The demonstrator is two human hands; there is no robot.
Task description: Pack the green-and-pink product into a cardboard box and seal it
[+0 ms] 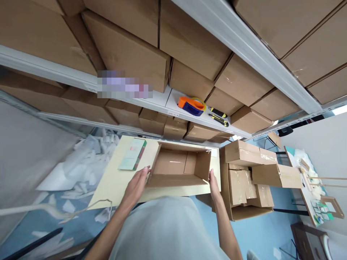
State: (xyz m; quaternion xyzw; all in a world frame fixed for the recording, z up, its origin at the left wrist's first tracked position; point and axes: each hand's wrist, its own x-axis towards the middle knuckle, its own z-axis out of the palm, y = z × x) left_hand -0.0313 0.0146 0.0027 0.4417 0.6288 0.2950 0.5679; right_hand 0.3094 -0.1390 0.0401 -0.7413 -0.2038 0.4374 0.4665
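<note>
I have the left hand [137,184] and the right hand [214,183] touching opposite ends of the open box [173,164], its long axis running between them, neither clearly nearer. Some fingers are hidden, so I can't tell whether they grip. Its underside, over the table [108,184], is unseen. Beyond, pixelation masks part of the shelf [159,99].

A brown box [176,180], open on top, sits flat on the desk [111,180] near its right edge.
</note>
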